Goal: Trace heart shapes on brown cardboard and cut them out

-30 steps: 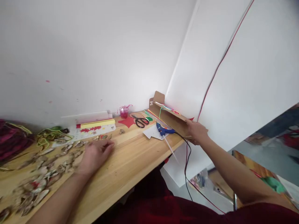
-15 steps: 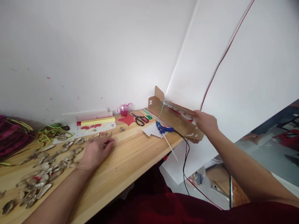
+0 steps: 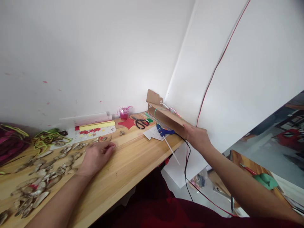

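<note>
My right hand (image 3: 197,138) is closed on the near end of a long, open cardboard box (image 3: 166,117) that holds coloured strings, at the right end of the wooden table (image 3: 133,164). My left hand (image 3: 96,155) rests palm down on the tabletop with its fingers loosely stretched, holding nothing, at the edge of a scatter of several shells (image 3: 45,171). A blue glue gun (image 3: 163,130) lies on white paper just left of the box, its black cord hanging off the table edge.
Black scissors (image 3: 140,123), a red paper star (image 3: 128,123) and a small pink cup (image 3: 123,113) lie near the wall. Yellow and red strips (image 3: 96,126), green cords (image 3: 48,137) and dark red fabric (image 3: 10,142) sit further left. A red wire (image 3: 213,72) runs up the right wall.
My right hand raised and tilted the cardboard box, then lowered it again toward the table's right end. My left hand stayed flat by the shells.
</note>
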### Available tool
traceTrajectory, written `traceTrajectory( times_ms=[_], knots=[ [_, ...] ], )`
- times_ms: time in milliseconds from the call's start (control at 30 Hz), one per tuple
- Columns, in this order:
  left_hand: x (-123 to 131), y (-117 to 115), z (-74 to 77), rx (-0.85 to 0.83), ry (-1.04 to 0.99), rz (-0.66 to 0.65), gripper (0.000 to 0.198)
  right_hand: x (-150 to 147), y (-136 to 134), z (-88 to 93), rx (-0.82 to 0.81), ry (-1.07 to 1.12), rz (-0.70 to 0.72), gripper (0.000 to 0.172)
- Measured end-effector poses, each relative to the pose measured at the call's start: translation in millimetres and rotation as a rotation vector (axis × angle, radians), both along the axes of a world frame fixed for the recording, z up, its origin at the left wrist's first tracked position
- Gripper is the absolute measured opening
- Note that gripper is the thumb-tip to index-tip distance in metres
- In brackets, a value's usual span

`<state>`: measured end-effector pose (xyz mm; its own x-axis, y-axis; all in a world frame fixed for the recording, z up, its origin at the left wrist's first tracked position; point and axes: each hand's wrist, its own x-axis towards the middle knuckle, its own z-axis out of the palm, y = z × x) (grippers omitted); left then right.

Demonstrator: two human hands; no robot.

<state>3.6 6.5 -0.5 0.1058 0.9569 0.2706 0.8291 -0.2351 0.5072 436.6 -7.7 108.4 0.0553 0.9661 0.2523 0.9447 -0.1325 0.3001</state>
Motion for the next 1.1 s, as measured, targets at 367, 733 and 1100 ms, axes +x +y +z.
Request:
traceTrajectory(
  times_ms=[367,733,1100],
  knots=[
    [-4,1,-5.3,-0.003,0.001,-0.005,0.037,22,0,34.2,0.249,-0.015,-0.029,0.046],
    [-5,6,-12.2,0.096,-0.021,-0.009,0.035,36,3,82.0,0.269,0.074,-0.191,0.044],
    [29,7,26.0,-0.044,-0.425,0.026,0.043,56,13,89.5,0.635,0.115,0.015,0.047]
  ],
)
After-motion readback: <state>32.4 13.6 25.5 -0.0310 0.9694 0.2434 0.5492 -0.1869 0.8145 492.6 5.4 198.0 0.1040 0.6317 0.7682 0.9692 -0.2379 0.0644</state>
